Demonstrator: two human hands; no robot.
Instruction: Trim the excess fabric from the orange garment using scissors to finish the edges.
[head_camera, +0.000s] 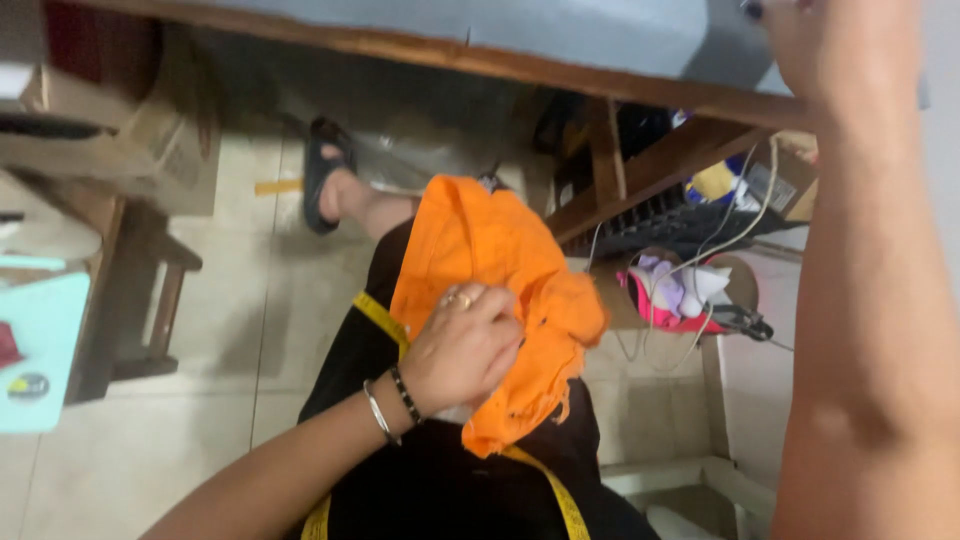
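An orange piece of cloth (490, 260) lies bunched on my lap, over black clothing. My left hand (462, 348) rests on it with the fingers curled into the fabric; a ring and two bracelets show on that hand and wrist. A yellow tape measure (378, 315) hangs around me and runs under the cloth. My right arm reaches up along the right edge of the view to the table top, where my right hand (800, 30) sits at the frame's top edge, with a small dark object at its fingertips; the grip is cut off.
A wooden table edge (440, 52) with a grey top crosses above. Under it are my sandalled foot (325, 175), wooden braces (660, 165), a pink basket of cloth scraps (675, 300) and white cables. A cardboard box (120, 130) and a stool (150, 300) stand left.
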